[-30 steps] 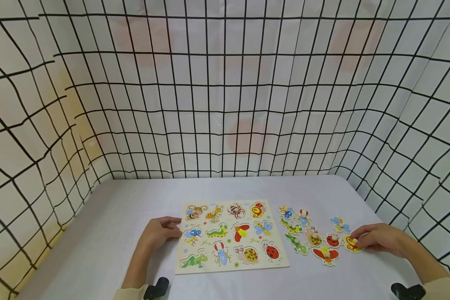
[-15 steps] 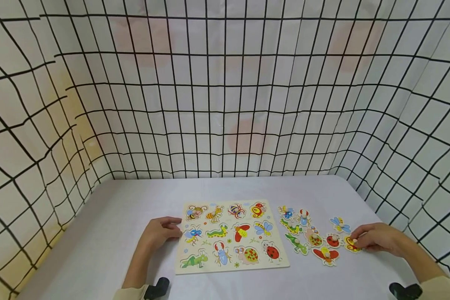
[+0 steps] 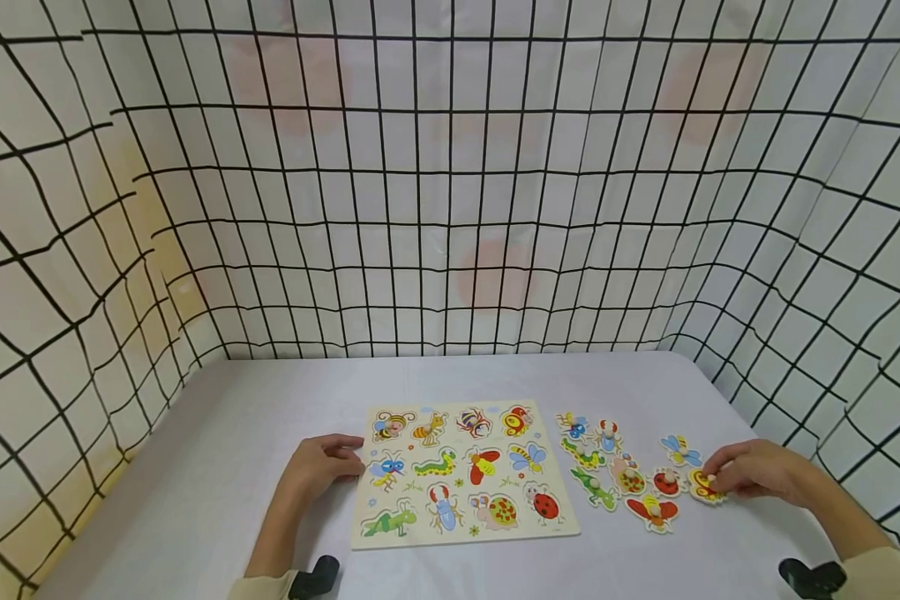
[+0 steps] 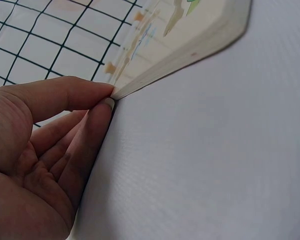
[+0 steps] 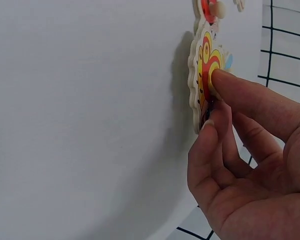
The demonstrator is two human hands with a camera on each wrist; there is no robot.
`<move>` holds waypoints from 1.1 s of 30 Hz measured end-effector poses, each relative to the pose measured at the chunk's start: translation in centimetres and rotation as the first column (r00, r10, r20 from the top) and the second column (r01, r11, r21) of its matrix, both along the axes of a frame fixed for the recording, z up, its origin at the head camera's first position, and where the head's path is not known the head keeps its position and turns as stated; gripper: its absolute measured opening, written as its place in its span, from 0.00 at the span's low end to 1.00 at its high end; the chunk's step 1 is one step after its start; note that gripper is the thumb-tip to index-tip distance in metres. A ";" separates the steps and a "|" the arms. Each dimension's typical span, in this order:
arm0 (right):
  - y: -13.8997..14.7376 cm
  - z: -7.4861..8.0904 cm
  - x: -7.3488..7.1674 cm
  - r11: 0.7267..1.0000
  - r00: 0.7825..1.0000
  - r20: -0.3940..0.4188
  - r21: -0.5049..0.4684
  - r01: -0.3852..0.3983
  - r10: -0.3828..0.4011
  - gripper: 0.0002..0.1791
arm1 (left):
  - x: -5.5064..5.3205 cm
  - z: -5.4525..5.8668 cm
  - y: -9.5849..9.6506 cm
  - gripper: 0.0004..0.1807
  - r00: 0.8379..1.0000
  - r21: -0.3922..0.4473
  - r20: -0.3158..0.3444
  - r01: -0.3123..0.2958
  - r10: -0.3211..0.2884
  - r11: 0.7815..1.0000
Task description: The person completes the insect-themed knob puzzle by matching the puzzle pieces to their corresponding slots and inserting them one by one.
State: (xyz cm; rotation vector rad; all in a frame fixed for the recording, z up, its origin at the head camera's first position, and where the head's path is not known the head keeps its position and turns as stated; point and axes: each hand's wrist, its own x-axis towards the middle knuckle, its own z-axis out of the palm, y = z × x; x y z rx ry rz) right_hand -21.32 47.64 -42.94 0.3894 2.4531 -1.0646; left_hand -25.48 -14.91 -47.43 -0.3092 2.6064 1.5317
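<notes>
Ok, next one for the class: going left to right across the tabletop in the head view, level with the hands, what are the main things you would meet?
Left hand → puzzle board → green grasshopper piece → snail piece → ladybug piece → right hand, holding a red-and-yellow piece.

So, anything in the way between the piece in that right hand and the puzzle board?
Yes: between the butterfly piece in the right hand and the puzzle board lie the ladybug piece, then the snail piece, then the grasshopper piece.
</notes>
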 end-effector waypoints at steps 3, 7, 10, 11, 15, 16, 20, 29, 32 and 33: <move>-0.2 0.3 -0.4 1.000 1.000 -0.021 0.012 -0.023 0.023 0.14 | 0.1 0.0 -0.1 0.22 1.000 -0.007 -0.004 -0.001 0.001 1.000; -0.8 0.7 -1.2 0.999 0.998 -0.049 0.010 -0.044 0.045 0.15 | 0.1 0.1 0.0 0.21 1.000 -0.012 -0.006 -0.001 0.001 1.000; -1.5 1.1 -1.8 0.999 0.997 -0.063 0.010 -0.052 0.053 0.15 | 0.1 0.0 0.0 0.21 1.000 -0.008 -0.003 -0.001 0.001 1.000; -1.8 1.2 -2.0 0.998 0.996 -0.067 0.016 -0.055 0.056 0.15 | 0.1 0.0 0.0 0.21 1.000 -0.006 -0.002 0.001 -0.001 1.000; -3.2 1.7 -2.7 0.997 0.992 -0.094 0.031 -0.077 0.080 0.15 | 0.2 -0.1 0.0 0.20 1.000 -0.001 -0.001 0.001 -0.001 1.000; -3.6 1.9 -2.9 0.996 0.991 -0.101 0.031 -0.084 0.086 0.15 | 0.2 0.0 0.0 0.20 1.000 0.001 -0.001 0.000 0.000 1.000; -5.0 2.3 -3.8 0.993 0.986 -0.122 0.037 -0.109 0.112 0.14 | 0.2 0.0 0.1 0.20 1.000 0.001 -0.003 -0.004 0.004 1.000; -8.8 2.4 -6.1 0.991 0.980 -0.153 0.042 -0.125 0.130 0.13 | 0.1 0.1 0.0 0.20 1.000 0.000 -0.010 -0.004 0.004 1.000; -10.2 2.3 -6.8 0.992 0.979 -0.158 0.036 -0.124 0.128 0.13 | 0.2 0.1 0.0 0.20 1.000 -0.001 -0.012 -0.007 0.007 1.000; -10.7 2.3 -7.0 0.991 0.978 -0.160 0.035 -0.129 0.133 0.13 | 0.2 0.1 0.0 0.20 1.000 -0.002 -0.011 -0.008 0.008 1.000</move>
